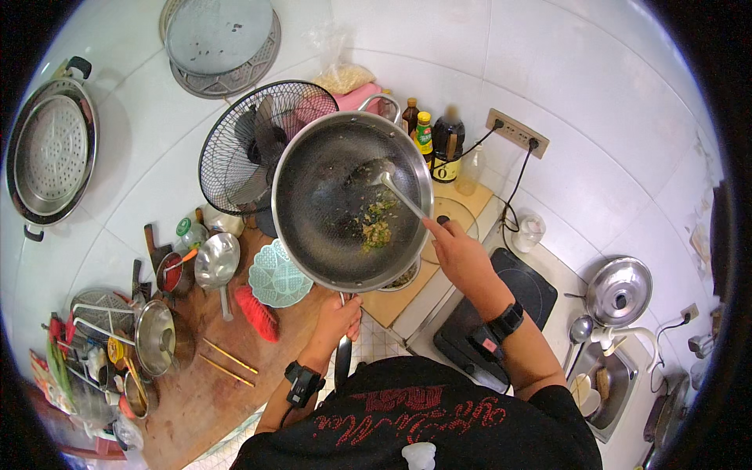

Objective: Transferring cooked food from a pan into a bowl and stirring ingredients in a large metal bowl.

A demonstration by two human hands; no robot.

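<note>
A dark wok (329,235) with a steel rim is held up before me, its inside facing the camera. My left hand (346,320) grips its handle near the rim. My right hand (455,249) holds a metal spatula (405,197), whose blade rests on the wok's inner surface. Chopped greenish-brown food (376,229) clings inside, just below the blade. Under the wok's lower right edge, a bowl (405,279) of dark bits shows in part.
An induction cooker (499,311) and a sink (611,382) are at right. Bottles (447,141) and a glass lid (464,220) stand beyond the wok. Left, the wooden table (194,417) holds chopsticks (229,367), a red brush (257,314), a teal lattice basket (281,276) and several pots. A fan (258,147) stands behind.
</note>
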